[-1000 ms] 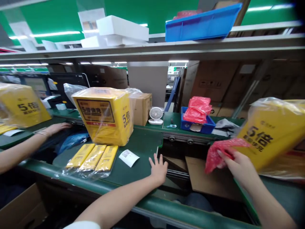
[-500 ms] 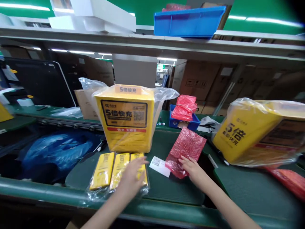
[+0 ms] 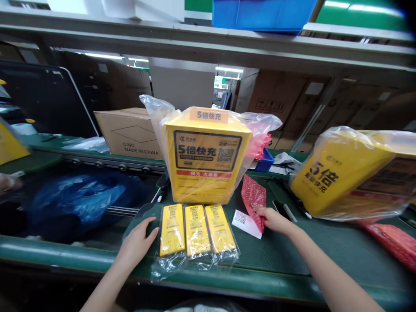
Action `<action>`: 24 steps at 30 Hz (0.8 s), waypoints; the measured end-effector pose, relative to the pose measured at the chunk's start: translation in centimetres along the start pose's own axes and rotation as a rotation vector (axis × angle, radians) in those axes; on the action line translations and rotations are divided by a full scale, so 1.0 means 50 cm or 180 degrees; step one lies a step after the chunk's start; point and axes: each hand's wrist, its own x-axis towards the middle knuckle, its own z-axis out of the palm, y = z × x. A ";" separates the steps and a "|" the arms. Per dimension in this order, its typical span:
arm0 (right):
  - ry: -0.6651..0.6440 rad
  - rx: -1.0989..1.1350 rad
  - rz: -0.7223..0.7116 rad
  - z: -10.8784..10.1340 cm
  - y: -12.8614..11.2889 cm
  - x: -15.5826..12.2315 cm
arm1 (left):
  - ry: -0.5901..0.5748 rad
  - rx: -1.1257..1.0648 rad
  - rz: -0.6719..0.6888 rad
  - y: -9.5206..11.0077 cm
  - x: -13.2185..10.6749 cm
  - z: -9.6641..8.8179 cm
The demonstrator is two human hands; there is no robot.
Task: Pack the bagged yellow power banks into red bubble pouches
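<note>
My right hand [image 3: 273, 220] pinches the lower edge of a red bubble-wrap pouch [image 3: 255, 197], which stands partly lifted and folded. Beside the pouch, touching it, lies a white label card [image 3: 245, 223] with a QR code. My left hand [image 3: 139, 239] is open, thumb and fingers apart, just left of three flat yellow packs in clear plastic sleeves: a left pack [image 3: 172, 229], a middle pack [image 3: 197, 229] and a right pack [image 3: 221, 229]. Behind them a large yellow box [image 3: 204, 182] stands upright in a clear plastic bag, on the same dark green board [image 3: 276, 255].
Another bagged yellow box [image 3: 328, 182] leans at the right, near more red bubble wrap [image 3: 393, 242]. A blue plastic bag [image 3: 81, 201] lies at the left. Behind stand a cardboard carton [image 3: 128, 132] and a small blue bin [image 3: 264, 160]. A shelf [image 3: 195, 39] crosses overhead.
The green board has shifted right with the yellow box, packs and label. My left hand has moved from over the packs to their left side. My right hand has closed on the pouch and raised its edge.
</note>
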 end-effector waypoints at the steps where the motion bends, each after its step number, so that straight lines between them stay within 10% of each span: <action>1: -0.0119 0.0090 0.0066 -0.009 -0.003 -0.005 | -0.0018 0.0087 0.0019 0.005 -0.001 0.000; 5: -0.0410 0.0411 0.0314 -0.072 -0.047 -0.033 | -0.0161 0.0031 0.0144 0.004 0.003 -0.009; 9: 0.0513 0.1357 0.0394 -0.102 -0.147 -0.046 | -0.0636 -0.1307 0.0083 0.012 0.005 -0.021; 13: 0.0648 0.2158 0.1081 0.011 -0.234 -0.037 | -0.0974 -0.2629 -0.0435 0.054 0.002 -0.008; 18: 0.0875 0.2697 0.1344 0.170 -0.247 0.005 | -0.0753 -0.2526 -0.0609 0.092 0.013 0.032; 24: 0.1260 0.3932 0.1079 0.171 -0.261 0.022 | -0.1242 -0.2861 -0.0327 0.092 0.022 0.045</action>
